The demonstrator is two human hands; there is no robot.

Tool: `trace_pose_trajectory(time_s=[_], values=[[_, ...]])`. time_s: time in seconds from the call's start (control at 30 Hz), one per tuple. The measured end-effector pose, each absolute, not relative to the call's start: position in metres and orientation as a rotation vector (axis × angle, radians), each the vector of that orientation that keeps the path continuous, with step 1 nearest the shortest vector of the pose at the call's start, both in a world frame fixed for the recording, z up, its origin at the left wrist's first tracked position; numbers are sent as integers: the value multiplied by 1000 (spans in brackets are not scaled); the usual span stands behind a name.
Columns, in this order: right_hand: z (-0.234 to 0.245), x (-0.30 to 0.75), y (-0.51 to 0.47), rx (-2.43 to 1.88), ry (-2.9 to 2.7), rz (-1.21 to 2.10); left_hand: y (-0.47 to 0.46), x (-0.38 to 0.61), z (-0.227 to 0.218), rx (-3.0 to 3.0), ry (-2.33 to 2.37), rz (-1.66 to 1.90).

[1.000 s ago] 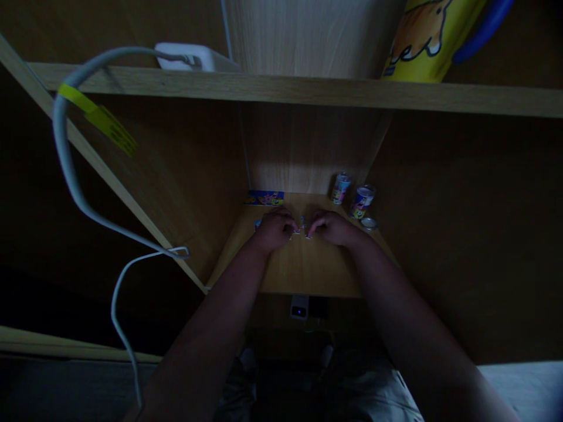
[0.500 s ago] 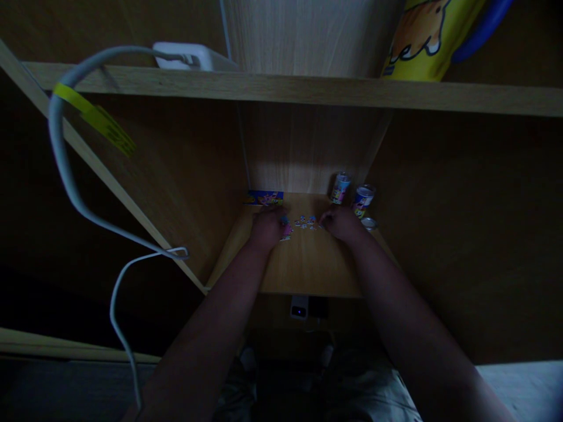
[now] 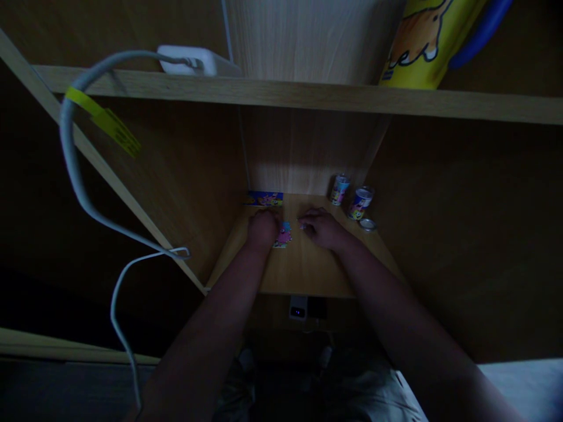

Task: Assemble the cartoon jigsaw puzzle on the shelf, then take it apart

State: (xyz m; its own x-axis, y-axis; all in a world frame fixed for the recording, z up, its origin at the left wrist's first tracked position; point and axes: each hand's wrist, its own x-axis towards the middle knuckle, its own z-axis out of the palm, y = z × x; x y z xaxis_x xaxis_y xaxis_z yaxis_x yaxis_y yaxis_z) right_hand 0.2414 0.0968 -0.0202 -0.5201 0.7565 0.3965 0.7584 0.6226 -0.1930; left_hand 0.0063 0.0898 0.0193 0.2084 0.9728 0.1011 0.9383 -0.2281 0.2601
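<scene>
Both my hands rest on a small wooden desk (image 3: 303, 269) in dim light. My left hand (image 3: 263, 228) lies with fingers curled on the desk, right beside a joined patch of pink and blue puzzle pieces (image 3: 284, 235). My right hand (image 3: 321, 227) sits just right of that patch, its fingers bent and pinched over a small piece that I cannot make out. A blue and yellow puzzle box lid (image 3: 264, 198) lies behind my left hand at the desk's back edge.
Two small printed cans (image 3: 340, 189) (image 3: 360, 203) and a round lid (image 3: 368, 224) stand at the back right. A wooden shelf (image 3: 281, 94) overhead carries a white power adapter (image 3: 193, 60) whose grey cable (image 3: 70, 164) hangs left. A yellow printed tube (image 3: 417, 41) lies upper right.
My hands drew apart from the middle, baring loose pieces. Now my right hand has shifted left over those pieces, and the pink and blue patch lies uncovered beside my left hand.
</scene>
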Motion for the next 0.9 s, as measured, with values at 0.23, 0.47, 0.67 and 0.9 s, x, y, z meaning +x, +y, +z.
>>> trace_pose_trajectory(time_s=[0.23, 0.47, 0.67, 0.9], values=[[-22, 234, 95, -1211, -2388, 7, 97, 9, 5, 2432, 1612, 635], [-13, 220, 87, -1271, -2415, -36, 103, 10, -3, 2458, 1513, 776], [-13, 216, 88, -1295, -2393, -4, 99, 10, -5, 2515, 1625, 738], [-15, 218, 92, -1238, -2308, 131, 96, 9, -3, 2503, 1658, 663]])
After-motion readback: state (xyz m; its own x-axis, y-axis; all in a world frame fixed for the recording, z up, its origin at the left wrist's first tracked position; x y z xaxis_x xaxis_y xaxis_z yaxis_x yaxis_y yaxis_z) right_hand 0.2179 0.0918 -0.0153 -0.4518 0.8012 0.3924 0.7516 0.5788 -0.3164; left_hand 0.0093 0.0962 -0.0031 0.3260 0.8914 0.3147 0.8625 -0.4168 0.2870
